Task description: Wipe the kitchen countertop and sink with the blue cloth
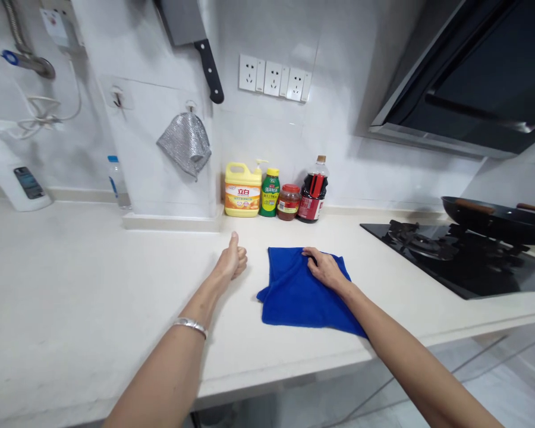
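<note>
A blue cloth (294, 297) lies spread on the pale countertop (93, 285), with folds and a small corner poking out at its left. My right hand (324, 268) pinches the cloth near its upper edge, fingers curled into the fabric. To the left of the cloth and apart from it, my left hand (232, 260) is closed in a fist above the counter, thumb pointing up, and nothing shows in it. A metal bangle (191, 326) circles my left wrist.
Along the wall stand a yellow detergent jug (242, 193), a green bottle (270, 193), a red-lidded jar (289, 203) and a dark sauce bottle (312, 193). At right is a gas stove (455, 273) with a wok (494, 220). A cleaver (209, 71) and silvery mesh cloth (186, 142) hang at left.
</note>
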`<action>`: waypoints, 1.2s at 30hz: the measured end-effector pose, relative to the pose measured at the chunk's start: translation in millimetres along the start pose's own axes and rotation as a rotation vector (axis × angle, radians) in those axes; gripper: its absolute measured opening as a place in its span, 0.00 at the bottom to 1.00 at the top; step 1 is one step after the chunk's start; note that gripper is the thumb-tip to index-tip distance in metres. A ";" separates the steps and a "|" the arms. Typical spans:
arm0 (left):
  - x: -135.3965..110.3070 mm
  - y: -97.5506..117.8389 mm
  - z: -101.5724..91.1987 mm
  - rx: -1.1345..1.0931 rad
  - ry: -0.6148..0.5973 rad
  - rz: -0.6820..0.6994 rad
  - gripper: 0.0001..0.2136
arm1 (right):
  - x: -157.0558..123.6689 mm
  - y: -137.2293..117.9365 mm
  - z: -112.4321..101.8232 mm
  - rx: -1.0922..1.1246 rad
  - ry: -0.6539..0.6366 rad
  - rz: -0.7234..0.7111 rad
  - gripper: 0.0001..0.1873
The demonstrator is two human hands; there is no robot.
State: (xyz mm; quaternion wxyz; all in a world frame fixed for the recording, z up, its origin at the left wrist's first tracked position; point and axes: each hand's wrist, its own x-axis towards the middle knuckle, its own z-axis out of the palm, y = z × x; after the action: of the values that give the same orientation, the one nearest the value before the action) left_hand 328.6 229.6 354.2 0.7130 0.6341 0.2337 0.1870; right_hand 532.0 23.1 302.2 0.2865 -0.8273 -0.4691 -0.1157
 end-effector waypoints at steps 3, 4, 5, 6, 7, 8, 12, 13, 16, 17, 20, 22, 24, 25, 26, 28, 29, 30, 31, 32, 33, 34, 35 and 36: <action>3.6 -1.8 -2.0 0.012 -0.030 -0.002 0.28 | -0.2 1.4 0.1 0.002 0.002 0.001 0.22; 4.7 -2.8 -2.2 0.019 -0.040 0.000 0.28 | -0.8 1.6 0.2 0.005 -0.001 0.000 0.22; 5.7 -3.9 -2.2 0.029 -0.049 0.003 0.28 | -1.6 1.5 0.3 0.012 -0.008 -0.001 0.22; 6.5 -5.1 -1.9 0.042 -0.055 0.006 0.28 | -2.6 1.0 0.5 0.021 -0.019 0.001 0.22; 6.9 -6.4 -1.5 0.056 -0.060 0.008 0.28 | -3.6 -0.1 0.7 0.026 -0.035 0.005 0.22; 7.0 -7.6 -0.9 0.071 -0.063 0.012 0.28 | -4.5 -1.7 0.9 0.019 -0.055 0.009 0.23; 4.8 -10.4 0.6 0.139 -0.081 0.042 0.29 | -8.5 -12.5 -0.4 -0.135 -0.183 -0.049 0.27; 4.1 -10.6 0.5 0.152 -0.087 0.049 0.29 | -10.5 -15.7 -2.0 -0.180 -0.225 -0.069 0.28; 2.9 -10.7 -0.7 0.176 -0.097 0.066 0.29 | -24.2 -23.6 -11.8 -0.260 -0.330 -0.096 0.29; 2.9 -10.7 -1.0 0.178 -0.099 0.070 0.29 | -31.6 -24.7 -16.9 -0.269 -0.352 -0.104 0.29; 3.0 -11.2 -1.1 0.176 -0.104 0.083 0.29 | -58.1 -18.6 -37.1 -0.246 -0.389 -0.147 0.29; 3.0 -11.8 -0.5 0.171 -0.104 0.093 0.29 | -72.4 -3.8 -54.2 -0.207 -0.417 -0.166 0.29; 3.1 -12.3 -0.2 0.167 -0.099 0.100 0.28 | -79.6 19.1 -72.0 -0.198 -0.447 -0.149 0.29; 3.2 -12.5 -0.2 0.166 -0.095 0.102 0.28 | -80.7 32.0 -80.3 -0.222 -0.457 -0.116 0.29; 3.3 -12.6 -0.4 0.166 -0.092 0.104 0.28 | -80.8 44.7 -87.4 -0.270 -0.458 -0.065 0.29; 3.5 -12.4 -1.1 0.167 -0.089 0.107 0.28 | -79.9 65.6 -97.3 -0.422 -0.443 0.085 0.30; 3.6 -12.2 -1.5 0.168 -0.090 0.108 0.28 | -79.9 72.2 -99.4 -0.510 -0.430 0.168 0.30; 3.6 -11.9 -1.8 0.169 -0.090 0.109 0.28 | -80.7 75.8 -99.7 -0.585 -0.411 0.243 0.30; 3.5 -11.6 -2.0 0.170 -0.091 0.111 0.28 | -82.3 76.4 -98.1 -0.629 -0.392 0.302 0.30; 3.3 -11.4 -2.0 0.170 -0.093 0.111 0.29 | -84.6 74.7 -95.0 -0.634 -0.379 0.347 0.31; 3.1 -11.3 -1.9 0.170 -0.094 0.111 0.29 | -87.5 71.2 -90.9 -0.609 -0.370 0.379 0.31; 2.9 -11.3 -1.7 0.169 -0.096 0.111 0.29 | -90.5 66.9 -86.2 -0.569 -0.360 0.401 0.32; 2.8 -11.4 -1.5 0.169 -0.097 0.110 0.29 | -93.3 62.4 -81.5 -0.528 -0.352 0.418 0.32; 2.8 -11.4 -1.2 0.167 -0.097 0.109 0.29 | -95.7 58.5 -77.3 -0.501 -0.346 0.432 0.33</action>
State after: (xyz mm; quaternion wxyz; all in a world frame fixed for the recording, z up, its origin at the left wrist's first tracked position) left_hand 329.9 230.7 342.4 0.6567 0.7116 0.1787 0.1745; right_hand 536.3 -113.0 299.4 0.0095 -0.9590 -0.2822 -0.0220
